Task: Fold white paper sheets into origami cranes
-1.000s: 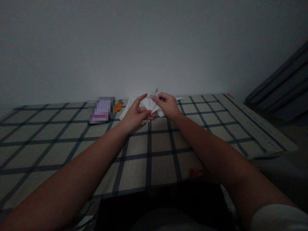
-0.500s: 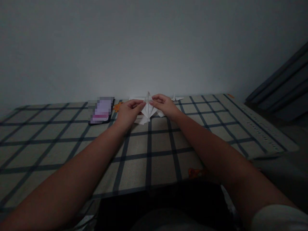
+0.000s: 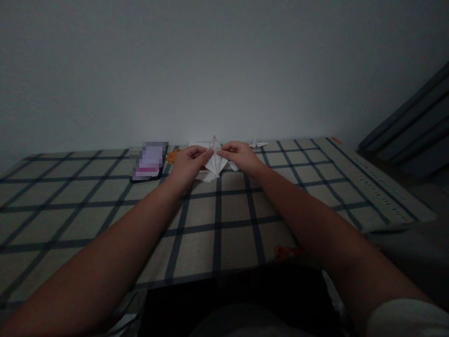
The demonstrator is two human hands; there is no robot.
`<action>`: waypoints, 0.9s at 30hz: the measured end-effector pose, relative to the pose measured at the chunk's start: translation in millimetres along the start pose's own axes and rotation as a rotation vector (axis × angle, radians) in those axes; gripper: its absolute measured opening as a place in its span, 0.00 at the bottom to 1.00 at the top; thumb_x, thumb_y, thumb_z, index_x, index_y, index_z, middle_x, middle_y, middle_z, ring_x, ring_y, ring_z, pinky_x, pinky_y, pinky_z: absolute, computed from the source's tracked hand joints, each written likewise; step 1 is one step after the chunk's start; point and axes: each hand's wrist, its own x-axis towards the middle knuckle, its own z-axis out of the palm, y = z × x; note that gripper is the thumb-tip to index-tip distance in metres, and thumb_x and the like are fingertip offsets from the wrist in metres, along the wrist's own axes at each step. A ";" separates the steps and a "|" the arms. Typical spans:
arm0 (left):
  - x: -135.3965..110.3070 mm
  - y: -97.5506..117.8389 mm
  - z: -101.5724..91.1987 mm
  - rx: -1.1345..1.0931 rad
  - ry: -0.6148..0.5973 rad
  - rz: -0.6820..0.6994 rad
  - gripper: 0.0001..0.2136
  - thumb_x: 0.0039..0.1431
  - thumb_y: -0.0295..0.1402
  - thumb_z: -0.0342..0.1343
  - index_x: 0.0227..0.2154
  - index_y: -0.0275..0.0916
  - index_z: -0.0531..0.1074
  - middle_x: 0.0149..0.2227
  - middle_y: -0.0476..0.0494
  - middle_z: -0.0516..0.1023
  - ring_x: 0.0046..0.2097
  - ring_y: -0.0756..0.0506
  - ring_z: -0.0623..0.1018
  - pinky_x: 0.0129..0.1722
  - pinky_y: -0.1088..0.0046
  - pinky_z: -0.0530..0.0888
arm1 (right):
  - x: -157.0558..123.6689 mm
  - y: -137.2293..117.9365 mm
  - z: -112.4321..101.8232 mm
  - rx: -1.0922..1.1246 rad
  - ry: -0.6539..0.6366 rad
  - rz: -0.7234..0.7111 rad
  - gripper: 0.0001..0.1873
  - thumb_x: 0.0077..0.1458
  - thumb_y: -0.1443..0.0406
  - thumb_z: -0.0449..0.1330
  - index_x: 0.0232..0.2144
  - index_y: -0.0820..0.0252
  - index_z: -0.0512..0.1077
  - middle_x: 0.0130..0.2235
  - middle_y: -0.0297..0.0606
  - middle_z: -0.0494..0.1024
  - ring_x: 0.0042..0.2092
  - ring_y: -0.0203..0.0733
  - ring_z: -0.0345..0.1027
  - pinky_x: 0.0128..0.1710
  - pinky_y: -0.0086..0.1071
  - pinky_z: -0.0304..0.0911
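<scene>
A white folded paper figure [image 3: 215,160] stands between my two hands, near the far edge of a checked cloth [image 3: 217,210]. My left hand [image 3: 187,164] pinches its left side with closed fingers. On the other side, my right hand [image 3: 238,157] pinches it with thumb and fingertips. A thin paper point sticks up between the fingertips. More white paper [image 3: 206,176] lies flat under the figure.
A dark phone [image 3: 148,161] with a lit screen lies to the left of my hands. A small folded paper piece [image 3: 257,143] sits by the wall at the right. An orange patch [image 3: 171,156] shows beside the phone. A grey wall rises behind.
My left hand has turned from palm-up and open-fingered to a pinch on the paper figure. The figure now stands upright between both hands, slightly lower than before.
</scene>
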 end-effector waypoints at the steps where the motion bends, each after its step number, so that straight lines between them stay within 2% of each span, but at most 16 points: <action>1: 0.2 -0.2 0.0 0.007 0.005 0.011 0.12 0.50 0.42 0.66 0.29 0.37 0.77 0.25 0.48 0.77 0.26 0.49 0.73 0.25 0.75 0.72 | -0.4 0.0 -0.2 -0.015 -0.008 0.003 0.13 0.46 0.58 0.68 0.29 0.61 0.73 0.32 0.34 0.75 0.35 0.36 0.66 0.36 0.31 0.63; 8: 2.3 -3.5 -1.8 0.084 0.030 0.085 0.12 0.52 0.42 0.64 0.30 0.36 0.80 0.27 0.47 0.78 0.27 0.49 0.72 0.27 0.75 0.68 | -0.4 3.2 -3.0 -0.032 -0.070 -0.002 0.15 0.47 0.56 0.68 0.28 0.62 0.73 0.30 0.34 0.74 0.34 0.35 0.65 0.35 0.31 0.62; 13: 5.4 -7.4 -4.1 0.097 0.031 0.137 0.14 0.53 0.42 0.64 0.36 0.37 0.81 0.30 0.45 0.80 0.30 0.48 0.74 0.29 0.74 0.68 | 0.4 3.7 -2.8 -0.024 -0.093 0.009 0.15 0.45 0.56 0.69 0.27 0.62 0.72 0.29 0.33 0.73 0.32 0.34 0.64 0.34 0.30 0.60; 22: 2.9 -3.7 -3.3 0.182 0.075 0.149 0.13 0.53 0.42 0.62 0.32 0.36 0.80 0.28 0.46 0.79 0.28 0.48 0.73 0.28 0.74 0.67 | -0.5 0.9 -1.6 -0.008 -0.125 0.040 0.15 0.44 0.57 0.69 0.26 0.62 0.72 0.28 0.32 0.72 0.31 0.33 0.63 0.33 0.30 0.60; 27: 3.6 -3.3 -3.8 0.175 0.102 0.172 0.14 0.54 0.44 0.63 0.34 0.37 0.80 0.35 0.43 0.83 0.36 0.46 0.78 0.36 0.73 0.72 | -1.8 2.9 -1.7 -0.006 -0.139 0.029 0.14 0.45 0.58 0.69 0.27 0.62 0.73 0.29 0.33 0.74 0.32 0.34 0.65 0.35 0.31 0.62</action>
